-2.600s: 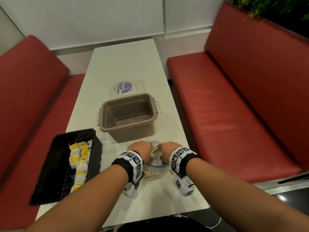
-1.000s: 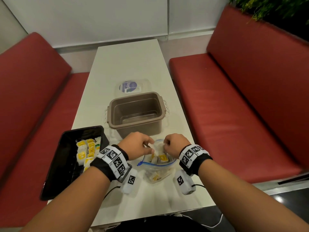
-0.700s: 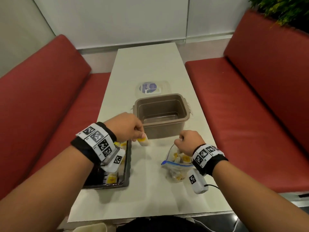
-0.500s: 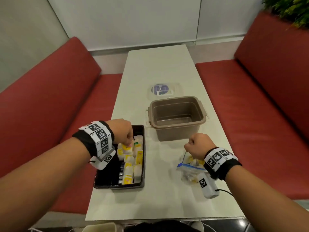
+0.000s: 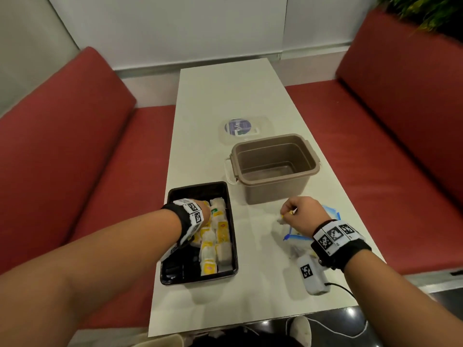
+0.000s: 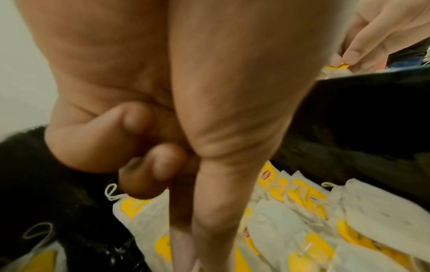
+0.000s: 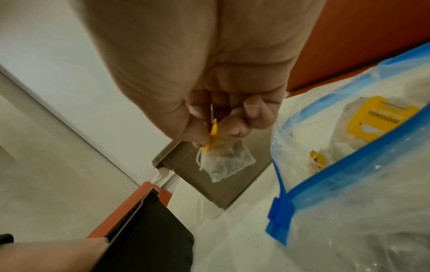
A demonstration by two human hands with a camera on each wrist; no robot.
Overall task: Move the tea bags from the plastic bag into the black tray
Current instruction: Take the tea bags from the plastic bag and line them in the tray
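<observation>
The black tray (image 5: 175, 276) lies at the table's left front, with several white, yellow-tagged tea bags (image 5: 216, 236) lined up in it. My left hand (image 5: 206, 214) is down inside the tray. In the left wrist view its thumb and forefinger (image 6: 209, 211) press together, apparently pinching a tea bag (image 6: 144, 208) among the rest, while the other fingers are curled. My right hand (image 5: 288, 213) hangs over the table right of the tray and pinches a tea bag (image 7: 223, 162) by its yellow tag. The clear plastic bag (image 7: 349, 184) with a blue zip lies under that wrist, tea bags still inside.
An empty brown tub (image 5: 234, 156) stands just behind the tray and the plastic bag. Its clear lid (image 5: 240, 127) lies further back. Red benches (image 5: 75, 159) run along both sides of the narrow white table (image 5: 225, 91). The tray's left edge is at the table's edge.
My left hand carried a tea bag from the plastic bag leftward and lowered it into the tray. My right hand lifted a tea bag out of the plastic bag. The view swung left.
</observation>
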